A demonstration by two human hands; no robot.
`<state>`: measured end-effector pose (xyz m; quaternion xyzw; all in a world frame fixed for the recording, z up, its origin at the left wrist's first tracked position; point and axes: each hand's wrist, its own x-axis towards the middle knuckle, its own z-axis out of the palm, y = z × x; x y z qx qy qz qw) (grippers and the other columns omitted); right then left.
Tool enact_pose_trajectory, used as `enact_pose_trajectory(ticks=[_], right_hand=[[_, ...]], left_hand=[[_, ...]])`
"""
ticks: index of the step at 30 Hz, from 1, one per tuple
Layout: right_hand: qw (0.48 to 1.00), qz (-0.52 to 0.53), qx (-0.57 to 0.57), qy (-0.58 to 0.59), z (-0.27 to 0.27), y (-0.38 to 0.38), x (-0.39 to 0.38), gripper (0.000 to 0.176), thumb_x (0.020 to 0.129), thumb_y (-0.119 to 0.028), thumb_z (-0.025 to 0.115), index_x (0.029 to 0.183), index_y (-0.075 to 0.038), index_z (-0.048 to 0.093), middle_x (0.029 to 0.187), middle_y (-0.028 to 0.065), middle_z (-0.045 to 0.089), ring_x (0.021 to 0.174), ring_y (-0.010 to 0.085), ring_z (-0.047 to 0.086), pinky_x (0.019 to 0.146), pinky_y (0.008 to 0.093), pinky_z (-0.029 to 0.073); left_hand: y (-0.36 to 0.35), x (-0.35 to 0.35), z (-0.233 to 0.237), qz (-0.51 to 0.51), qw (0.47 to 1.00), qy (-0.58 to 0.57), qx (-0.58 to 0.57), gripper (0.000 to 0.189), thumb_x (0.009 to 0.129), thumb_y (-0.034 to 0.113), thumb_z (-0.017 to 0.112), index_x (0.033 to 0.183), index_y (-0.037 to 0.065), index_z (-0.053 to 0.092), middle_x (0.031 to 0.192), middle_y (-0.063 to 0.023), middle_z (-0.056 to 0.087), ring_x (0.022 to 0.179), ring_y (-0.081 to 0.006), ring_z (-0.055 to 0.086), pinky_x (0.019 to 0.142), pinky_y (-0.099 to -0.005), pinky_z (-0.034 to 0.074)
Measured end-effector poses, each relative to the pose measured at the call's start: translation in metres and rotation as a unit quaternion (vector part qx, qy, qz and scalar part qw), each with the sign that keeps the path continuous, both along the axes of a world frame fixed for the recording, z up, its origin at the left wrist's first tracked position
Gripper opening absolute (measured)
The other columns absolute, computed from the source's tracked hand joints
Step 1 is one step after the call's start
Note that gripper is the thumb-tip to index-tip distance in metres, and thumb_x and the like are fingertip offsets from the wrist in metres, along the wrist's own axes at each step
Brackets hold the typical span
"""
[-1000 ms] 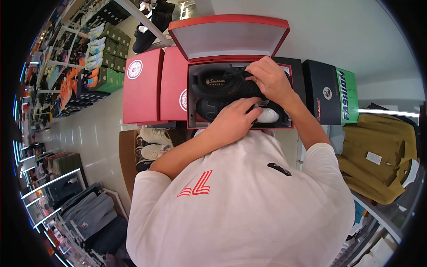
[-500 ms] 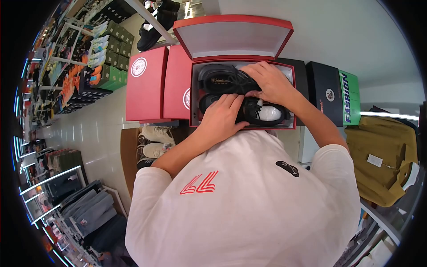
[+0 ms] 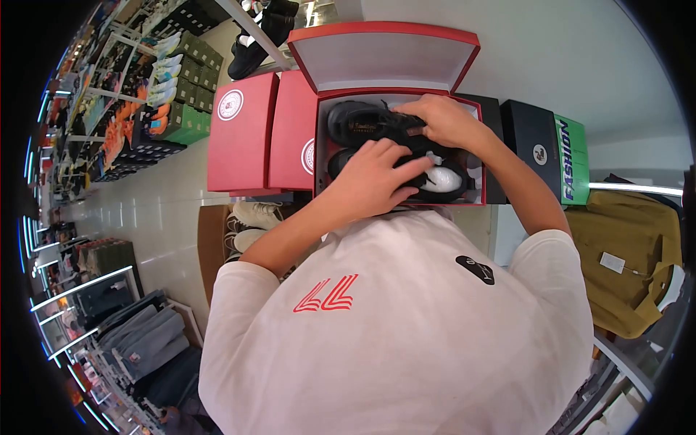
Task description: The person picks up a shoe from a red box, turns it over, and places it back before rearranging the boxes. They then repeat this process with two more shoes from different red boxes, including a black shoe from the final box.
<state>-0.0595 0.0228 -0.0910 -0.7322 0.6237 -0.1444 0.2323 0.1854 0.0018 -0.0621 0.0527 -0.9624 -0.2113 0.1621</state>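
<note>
An open red shoebox (image 3: pixel 399 93) holds a pair of black lace-up shoes, side by side. My right hand (image 3: pixel 451 123) has its fingers closed on the upper black shoe (image 3: pixel 353 125) at its right part. My left hand (image 3: pixel 375 176) rests over the lower black shoe (image 3: pixel 339 161), its thumb and forefinger apart beside the laces. White stuffing (image 3: pixel 441 178) shows in the opening of the lower shoe. The left hand's other fingertips are partly lost against the dark shoes.
Closed red boxes (image 3: pixel 241 134) stand left of the open box. To its right are a dark box (image 3: pixel 531 148) and a green box (image 3: pixel 573 156). A carton (image 3: pixel 214 243) with light shoes sits lower left. An olive garment (image 3: pixel 620 246) hangs at the right.
My left hand has lifted slightly and its forefinger now reaches right, apart from the thumb. My right hand has moved up and right, away from the left, and grips the upper shoe.
</note>
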Motion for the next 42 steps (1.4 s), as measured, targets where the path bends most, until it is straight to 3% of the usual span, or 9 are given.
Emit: enact_pose_trajectory(ticks=[3,18,20,24,28,30,34,37,42], right_hand=[[0.999,0.026,-0.017,0.019,-0.011,0.001,-0.003,0.053,0.083,-0.005,0.073,0.135,-0.01,0.066,0.123,0.0153,0.071,0.115,0.0364,0.063,0.1,0.0454,0.051],[0.98,-0.02,-0.185,-0.075,-0.028,0.014,-0.003,0.036,0.084,-0.011,0.07,0.12,-0.009,0.073,0.108,0.0136,0.074,0.106,0.0349,0.066,0.093,0.0459,0.052],[0.974,-0.032,-0.219,-0.044,-0.021,0.021,-0.001,0.037,0.08,-0.01,0.075,0.117,-0.009,0.073,0.105,0.0115,0.074,0.104,0.0327,0.066,0.093,0.0451,0.051],[0.968,-0.002,-0.246,-0.05,-0.003,0.03,0.003,0.047,0.073,0.004,0.072,0.118,-0.006,0.072,0.112,0.0121,0.073,0.107,0.0337,0.067,0.096,0.0447,0.051],[0.945,0.03,-0.293,-0.138,-0.005,0.024,-0.006,0.049,0.068,0.008,0.069,0.116,-0.004,0.073,0.114,0.0119,0.074,0.109,0.0346,0.067,0.098,0.0458,0.052],[0.93,0.014,-0.346,-0.126,0.002,0.026,-0.002,0.045,0.068,0.005,0.073,0.112,-0.005,0.074,0.107,0.0087,0.075,0.101,0.0316,0.069,0.097,0.0443,0.053],[0.909,0.006,-0.412,-0.058,0.017,0.031,0.007,0.049,0.066,0.005,0.073,0.114,-0.006,0.075,0.109,0.007,0.075,0.104,0.0296,0.069,0.097,0.0453,0.053],[0.932,-0.006,-0.362,0.025,0.022,0.037,0.004,0.063,0.067,0.002,0.074,0.127,-0.015,0.073,0.132,0.0082,0.067,0.125,0.0305,0.059,0.105,0.0485,0.048],[0.982,-0.031,-0.173,0.074,0.031,0.039,0.001,0.098,0.063,-0.018,0.082,0.155,-0.03,0.05,0.156,0.0161,0.045,0.137,0.0384,0.046,0.116,0.0508,0.037]], left_hand=[[-0.029,0.014,0.009,0.113,0.984,0.138,-0.009,0.048,0.075,0.015,0.077,0.119,0.002,0.064,0.119,-0.0154,0.061,0.11,-0.0365,0.058,0.095,-0.0463,0.046],[-0.081,0.012,-0.015,0.297,0.938,-0.078,0.159,0.046,0.091,0.026,0.067,0.128,0.0,0.066,0.128,-0.0201,0.068,0.125,-0.0343,0.061,0.107,-0.0415,0.046],[-0.084,0.02,-0.033,0.216,0.894,0.221,0.325,0.041,0.091,0.029,0.066,0.12,0.0,0.069,0.126,-0.0208,0.068,0.119,-0.0334,0.063,0.103,-0.0423,0.047],[-0.085,0.019,-0.034,0.186,0.885,0.287,0.315,0.055,0.098,0.046,0.055,0.124,0.0,0.067,0.134,-0.0221,0.063,0.126,-0.0335,0.059,0.111,-0.0415,0.039],[-0.09,0.02,-0.038,0.193,0.912,0.175,0.316,0.063,0.1,0.052,0.051,0.129,-0.002,0.063,0.133,-0.0197,0.063,0.126,-0.0298,0.058,0.111,-0.0386,0.04],[-0.091,0.02,-0.034,0.163,0.806,0.227,0.522,0.062,0.101,0.049,0.057,0.133,-0.004,0.06,0.129,-0.0175,0.065,0.124,-0.0264,0.06,0.108,-0.0367,0.043],[-0.088,0.019,0.002,0.268,0.838,0.142,0.455,0.056,0.098,0.04,0.067,0.132,-0.004,0.06,0.12,-0.0127,0.067,0.115,-0.0216,0.064,0.101,-0.036,0.049],[-0.098,0.018,0.011,0.289,0.706,0.096,0.639,0.048,0.091,0.031,0.075,0.129,0.004,0.064,0.11,-0.0064,0.071,0.101,-0.0143,0.069,0.087,-0.0329,0.057],[-0.1,0.007,-0.013,0.273,0.729,0.101,0.62,0.041,0.089,0.019,0.076,0.126,0.004,0.067,0.108,-0.0062,0.072,0.097,-0.016,0.069,0.086,-0.0349,0.056]])
